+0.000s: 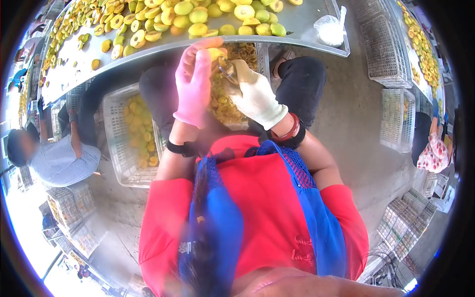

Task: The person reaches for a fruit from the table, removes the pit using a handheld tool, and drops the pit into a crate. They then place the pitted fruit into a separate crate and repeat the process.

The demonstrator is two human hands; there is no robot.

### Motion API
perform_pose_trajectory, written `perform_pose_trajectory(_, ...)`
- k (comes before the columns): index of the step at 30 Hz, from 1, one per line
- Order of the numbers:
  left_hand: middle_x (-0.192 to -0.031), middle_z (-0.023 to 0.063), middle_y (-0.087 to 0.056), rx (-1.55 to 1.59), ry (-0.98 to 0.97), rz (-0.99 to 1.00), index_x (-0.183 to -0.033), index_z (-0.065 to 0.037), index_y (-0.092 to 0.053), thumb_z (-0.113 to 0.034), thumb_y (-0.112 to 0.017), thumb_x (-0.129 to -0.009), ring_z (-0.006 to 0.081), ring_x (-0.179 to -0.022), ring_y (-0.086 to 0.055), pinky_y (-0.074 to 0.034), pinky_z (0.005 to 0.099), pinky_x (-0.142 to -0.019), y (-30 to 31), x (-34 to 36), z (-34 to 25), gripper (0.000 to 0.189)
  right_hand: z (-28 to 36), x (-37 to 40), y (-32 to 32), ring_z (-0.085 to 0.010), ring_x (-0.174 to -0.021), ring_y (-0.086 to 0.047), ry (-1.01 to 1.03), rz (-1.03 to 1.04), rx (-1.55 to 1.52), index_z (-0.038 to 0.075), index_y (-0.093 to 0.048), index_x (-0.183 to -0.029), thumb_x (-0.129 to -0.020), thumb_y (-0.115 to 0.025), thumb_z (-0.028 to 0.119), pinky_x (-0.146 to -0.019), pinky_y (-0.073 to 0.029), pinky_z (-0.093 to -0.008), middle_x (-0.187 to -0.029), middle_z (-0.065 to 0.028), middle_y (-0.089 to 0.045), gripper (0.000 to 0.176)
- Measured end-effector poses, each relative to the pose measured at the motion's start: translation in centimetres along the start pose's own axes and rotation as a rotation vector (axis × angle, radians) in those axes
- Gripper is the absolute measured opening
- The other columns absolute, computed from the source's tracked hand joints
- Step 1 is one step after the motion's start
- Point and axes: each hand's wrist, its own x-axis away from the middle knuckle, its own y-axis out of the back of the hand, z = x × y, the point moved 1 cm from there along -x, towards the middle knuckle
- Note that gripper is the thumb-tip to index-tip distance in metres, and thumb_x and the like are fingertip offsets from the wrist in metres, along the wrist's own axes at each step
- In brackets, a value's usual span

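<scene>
The left hand point(193, 84), in a pink glove, is up in the top middle of the pic w/ its grip closed round a small yellow fruit point(215, 52). The fingers curl over it, so only a bit of fruit peeks out on the right side. The right hand point(255, 96), in a white glove, is just beside it. Its grip is closed on a little metal tool point(227, 67), & the tip looks to touch the fruit. Both hands hang just under the edge of the grey surface point(307, 22) & right over a crate point(262, 62) full of yellow scraps point(223, 106), which sits btw the knees. I think they are held there so bits drop in the crate, not on the lap. Both elbows are bent, the forearms point up the frame, & the wrists come close together so one hand can steady the fruit for the other. There is a black band point(179, 147) on the left wrist & a red bangle point(289, 129) on the right. A pile of yellow-green fruits point(198, 15), some whole & some cut, lies on the surface from top left to top middle, prob. so it is near to grab. A plastic bag point(330, 30) lies at the top right end. A white basket point(115, 171) w/ yellow pieces stands at mid left by the left knee. Another person point(59, 161) sits at the left edge.
</scene>
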Motion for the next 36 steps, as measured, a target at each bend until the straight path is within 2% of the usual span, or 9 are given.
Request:
perform_pose_trajectory(1,-0.116,0.0102,-0.067,-0.004,-0.019,0.015,-0.121,0.001,-0.059,-0.023,-0.048,-0.105,0.0155,-0.099,-0.065,-0.049,0.0302,-0.093,-0.3,0.0,0.0,0.031,0.0,0.0,-0.1,-0.0429,-0.074,-0.065,-0.006,0.003,-0.003,0.004,-0.049,-0.107,-0.086,-0.067,0.014,-0.062,-0.05,-0.0484,-0.079,-0.0214,-0.065,0.029)
perform_pose_trajectory(8,-0.112,0.0128,-0.067,-0.235,-0.175,-0.013,-0.121,0.002,-0.056,-0.043,-0.033,-0.108,0.0195,-0.098,-0.064,-0.05,0.0327,-0.092,-1.0,0.6,1.2,0.052,0.4,0.3,-0.3,-0.0454,-0.074,-0.064,-0.089,0.002,-0.103,0.002,-0.048,-0.106,-0.086,-0.066,0.011,-0.062,-0.051,-0.0498,-0.076,-0.0239,-0.064,0.029)
perform_pose_trajectory(16,-0.105,0.0121,-0.067,-0.387,-0.233,-0.115,-0.12,0.002,-0.057,-0.046,-0.033,-0.107,0.0178,-0.094,-0.063,-0.049,0.0315,-0.09,-1.5,0.9,1.9,0.056,0.1,0.1,-0.1,-0.0484,-0.08,-0.063,-0.135,0.078,-0.229,-0.001,-0.047,-0.105,-0.082,-0.065,0.009,-0.066,-0.051,-0.0511,-0.08,-0.0283,-0.063,0.031)
perform_pose_trajectory(20,-0.104,0.0118,-0.068,-0.351,-0.213,-0.119,-0.118,0.002,-0.058,-0.047,-0.033,-0.107,0.0176,-0.093,-0.063,-0.049,0.0307,-0.089,-1.2,0.8,2.3,0.056,0.1,0.2,-0.2,-0.0489,-0.084,-0.063,-0.153,0.09,-0.33,-0.003,-0.049,-0.106,-0.083,-0.066,0.01,-0.069,-0.051,-0.0509,-0.084,-0.0291,-0.064,0.032)
perform_pose_trajectory(23,-0.104,0.012,-0.068,-0.276,-0.113,-0.113,-0.117,0.002,-0.058,-0.05,-0.034,-0.106,0.0181,-0.093,-0.064,-0.049,0.0309,-0.089,-1.2,0.6,2.3,0.059,-0.2,0.5,-0.3,-0.0484,-0.086,-0.064,-0.185,0.114,-0.161,-0.002,-0.05,-0.106,-0.084,-0.066,0.009,-0.07,-0.052,-0.0494,-0.086,-0.0284,-0.064,0.03)
perform_pose_trajectory(28,-0.105,0.0144,-0.068,-0.015,-0.016,-0.128,-0.116,0.002,-0.057,-0.061,-0.037,-0.102,0.0215,-0.094,-0.065,-0.051,0.034,-0.089,-2.4,0.7,0.9,0.068,0.7,0.6,-0.4,-0.048,-0.084,-0.064,-0.168,-0.018,-0.339,-0.001,-0.05,-0.103,-0.085,-0.066,0.008,-0.067,-0.051,-0.0487,-0.084,-0.027,-0.064,0.027)
perform_pose_trajectory(32,-0.112,0.0137,-0.065,0.005,-0.227,-0.085,-0.113,0.002,-0.057,-0.034,-0.036,-0.106,0.0205,-0.096,-0.062,-0.048,0.0323,-0.091,-2.4,0.8,1.2,0.042,0.6,0.2,-0.4,-0.0461,-0.081,-0.065,-0.11,-0.003,-0.307,-0.001,-0.049,-0.103,-0.087,-0.066,0.009,-0.066,-0.052,-0.0469,-0.084,-0.0251,-0.065,0.026)
perform_pose_trajectory(35,-0.114,0.0162,-0.065,-0.181,-0.254,-0.089,-0.121,0.003,-0.052,-0.057,-0.038,-0.103,0.0231,-0.099,-0.064,-0.05,0.0351,-0.092,-2.3,0.9,1.2,0.064,0.3,0.1,-0.3,-0.0448,-0.08,-0.066,-0.114,0.021,-0.261,-0.001,-0.05,-0.104,-0.087,-0.066,0.009,-0.068,-0.052,-0.0447,-0.086,-0.0238,-0.066,0.026)
perform_pose_trajectory(36,-0.115,0.0161,-0.064,-0.256,-0.357,-0.045,-0.122,0.003,-0.051,-0.054,-0.037,-0.104,0.0224,-0.099,-0.063,-0.05,0.0345,-0.092,-1.9,0.6,1.6,0.061,0.3,0.0,-0.1,-0.0451,-0.081,-0.066,-0.131,0.046,-0.291,-0.002,-0.05,-0.105,-0.087,-0.065,0.009,-0.069,-0.052,-0.0446,-0.088,-0.0242,-0.066,0.026)
